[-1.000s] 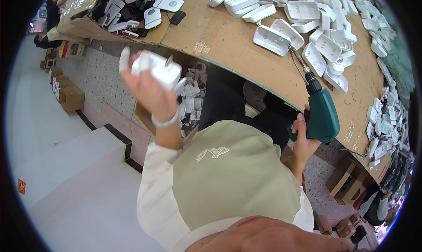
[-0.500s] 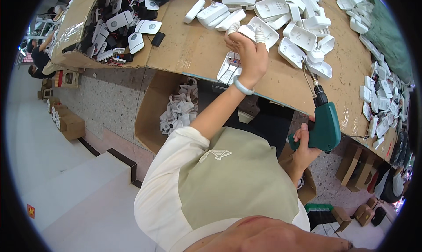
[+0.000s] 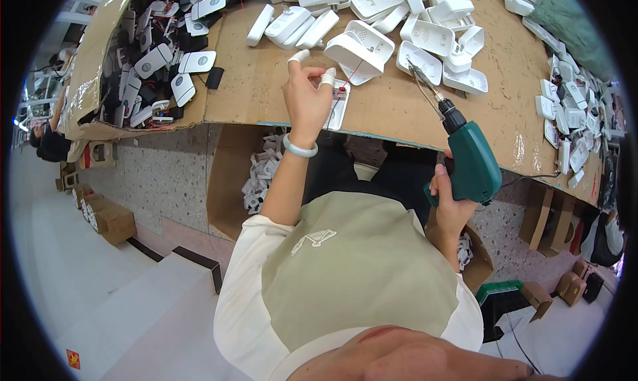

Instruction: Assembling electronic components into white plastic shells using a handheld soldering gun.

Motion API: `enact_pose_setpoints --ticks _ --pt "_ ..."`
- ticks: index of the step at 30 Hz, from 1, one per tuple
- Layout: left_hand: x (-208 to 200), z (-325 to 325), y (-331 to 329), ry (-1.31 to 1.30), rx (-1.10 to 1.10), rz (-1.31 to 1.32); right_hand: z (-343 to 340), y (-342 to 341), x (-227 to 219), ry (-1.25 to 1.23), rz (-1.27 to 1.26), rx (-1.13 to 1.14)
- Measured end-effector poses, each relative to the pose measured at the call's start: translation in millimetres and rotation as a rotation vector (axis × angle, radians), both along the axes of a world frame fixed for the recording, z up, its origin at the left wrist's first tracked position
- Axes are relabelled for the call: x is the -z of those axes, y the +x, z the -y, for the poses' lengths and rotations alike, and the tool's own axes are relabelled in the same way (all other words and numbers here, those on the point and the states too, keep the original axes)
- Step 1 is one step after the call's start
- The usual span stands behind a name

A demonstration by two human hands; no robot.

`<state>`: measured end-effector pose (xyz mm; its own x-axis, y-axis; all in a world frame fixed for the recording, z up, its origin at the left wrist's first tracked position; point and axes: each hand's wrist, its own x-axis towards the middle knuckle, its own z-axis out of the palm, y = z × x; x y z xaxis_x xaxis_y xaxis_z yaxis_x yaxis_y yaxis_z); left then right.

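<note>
fingers of left hand pressing one white casing — right hand gripping one green drill

white plate half behind left hand, box contents indistinct, top casings cropped

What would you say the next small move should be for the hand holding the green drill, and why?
Probably bring the green electric screwdriver in the right hand across to the white plastic housing that the left hand steadies on the cardboard-covered table; its bit points over the table, off that part.
</note>
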<state>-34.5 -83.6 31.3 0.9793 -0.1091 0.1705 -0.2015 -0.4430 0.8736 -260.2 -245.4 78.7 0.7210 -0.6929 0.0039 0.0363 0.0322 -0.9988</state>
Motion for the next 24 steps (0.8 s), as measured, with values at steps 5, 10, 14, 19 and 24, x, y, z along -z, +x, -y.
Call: enact_pose_setpoints --ticks 5,10,14,19,24 --pt "0.1 5.9 -16.9 -0.545 -0.051 0.108 -1.1 -7.4 0.7 0.021 0.056 0.06" --pt "-2.6 4.0 -4.3 -0.2 0.12 0.235 0.0 -9.0 4.7 0.056 0.016 0.031" --pt "-19.3 5.8 12.3 0.167 0.318 0.635 -2.0 -9.3 4.2 0.043 0.038 0.006" --pt "-44.9 -1.5 30.8 0.486 0.44 0.933 -3.0 -12.4 2.4 0.054 0.017 0.058" --pt "-60.0 10.4 62.9 0.761 0.786 1.024 2.4 -15.3 7.9 0.007 -0.027 -0.014"
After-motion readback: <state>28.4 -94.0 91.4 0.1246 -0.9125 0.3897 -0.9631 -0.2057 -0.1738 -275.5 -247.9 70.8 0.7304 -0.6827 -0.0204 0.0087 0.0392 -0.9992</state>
